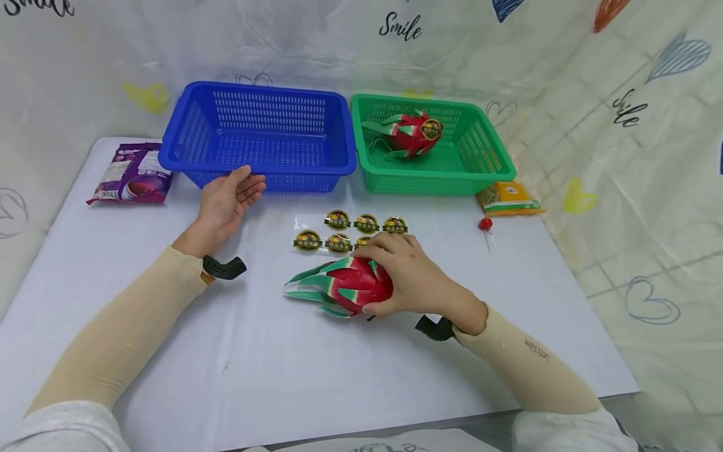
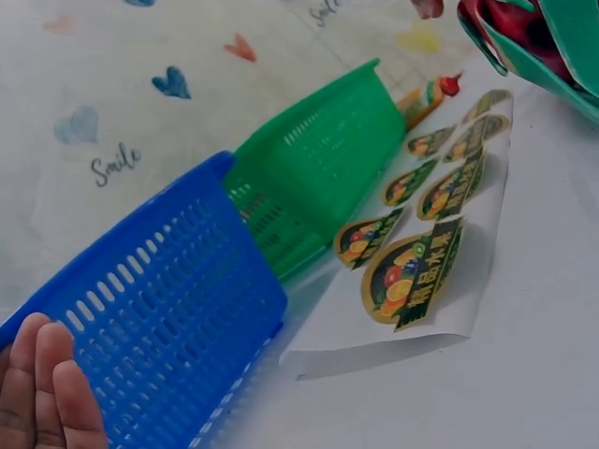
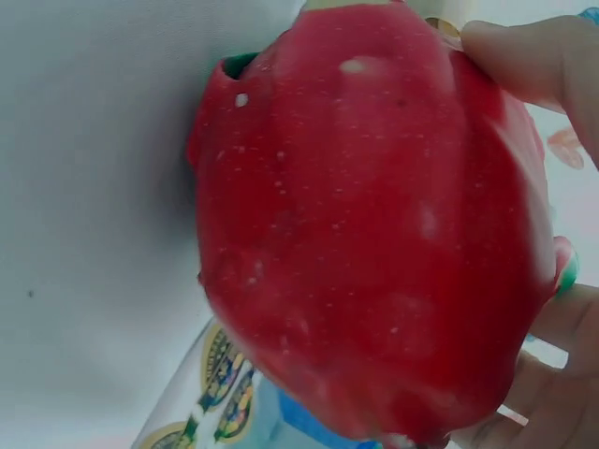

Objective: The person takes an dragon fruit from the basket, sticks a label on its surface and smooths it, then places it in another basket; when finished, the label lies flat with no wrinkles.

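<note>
R hand [image 1: 403, 270] grip wrapped round dragon fruit [image 1: 356, 285], mid tabletop [image 1: 271, 376], near side of sticker sheet [image 1: 307, 241]; can't tell if lifted. L hand [image 1: 222, 204] grip relaxed, at front rim of blue basket [image 1: 305, 171]. 2nd dragon fruit [image 1: 408, 136], w/ sticker [image 1: 432, 129] on, in green basket [image 1: 435, 177].

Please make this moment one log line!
right hand: grips red-green oval dragon fruit; left hand: at blue rectangular plastic basket; green rectangular plastic basket: contains stickered red dragon fruit
</note>
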`<state>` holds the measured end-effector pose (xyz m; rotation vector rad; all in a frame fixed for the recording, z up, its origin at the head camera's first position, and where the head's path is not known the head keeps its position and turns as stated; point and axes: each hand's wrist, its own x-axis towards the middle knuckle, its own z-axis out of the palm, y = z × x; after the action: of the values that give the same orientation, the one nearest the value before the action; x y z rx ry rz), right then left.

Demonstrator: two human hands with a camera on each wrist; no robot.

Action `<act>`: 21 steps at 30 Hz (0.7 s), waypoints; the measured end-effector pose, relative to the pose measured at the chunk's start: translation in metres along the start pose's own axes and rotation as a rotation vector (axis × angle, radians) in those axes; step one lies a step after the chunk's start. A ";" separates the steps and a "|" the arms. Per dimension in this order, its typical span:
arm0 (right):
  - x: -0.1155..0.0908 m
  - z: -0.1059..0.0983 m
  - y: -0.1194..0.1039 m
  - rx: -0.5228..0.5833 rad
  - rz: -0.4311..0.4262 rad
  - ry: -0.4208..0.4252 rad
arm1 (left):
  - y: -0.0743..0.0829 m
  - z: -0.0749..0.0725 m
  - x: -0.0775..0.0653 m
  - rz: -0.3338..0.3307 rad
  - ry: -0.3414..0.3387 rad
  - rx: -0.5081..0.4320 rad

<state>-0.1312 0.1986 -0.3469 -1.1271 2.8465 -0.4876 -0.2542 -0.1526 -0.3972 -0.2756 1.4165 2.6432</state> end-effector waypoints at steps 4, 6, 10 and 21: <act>-0.003 0.001 0.005 0.097 0.018 -0.015 | -0.007 0.003 0.000 -0.014 -0.068 0.038; -0.004 0.001 0.008 0.146 0.025 -0.020 | -0.011 0.006 0.002 -0.018 -0.120 0.193; -0.004 0.000 0.013 0.231 0.026 -0.026 | -0.020 0.018 0.006 0.072 -0.190 0.819; 0.002 -0.011 0.037 0.532 0.076 0.121 | -0.047 0.062 0.019 0.310 -0.454 1.477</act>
<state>-0.1593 0.2254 -0.3475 -0.9053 2.5838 -1.2466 -0.2699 -0.0746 -0.4057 0.6666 2.7290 0.9969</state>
